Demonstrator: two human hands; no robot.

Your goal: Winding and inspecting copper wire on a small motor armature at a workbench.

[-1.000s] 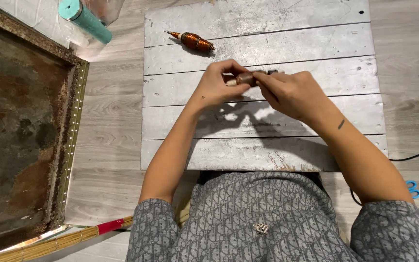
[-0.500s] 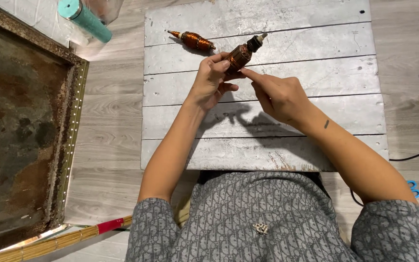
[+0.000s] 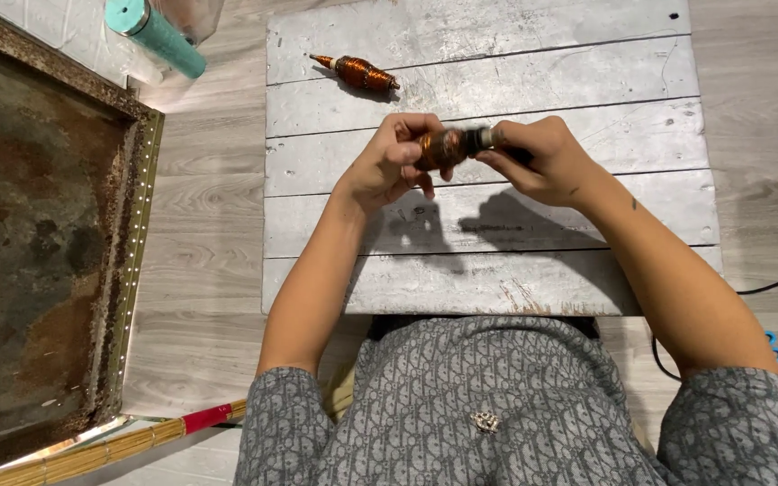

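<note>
Head view, largest first: whitewashed plank table (image 3: 587, 72), with one copper-wound spool (image 3: 357, 72) lying untouched near its far edge. Above the middle planks, left hand (image 3: 389, 166) curled tight around a second copper-wound bobbin (image 3: 441, 148); right hand (image 3: 542, 160) pinching its dark end cap (image 3: 477, 140), fingertips (image 3: 497, 162) closed. Judged midway: one piece in hand, the other waiting.

Whitewashed plank table (image 3: 533, 216), one copper-wound spool (image 3: 357, 72) lying near its far-left corner
</note>
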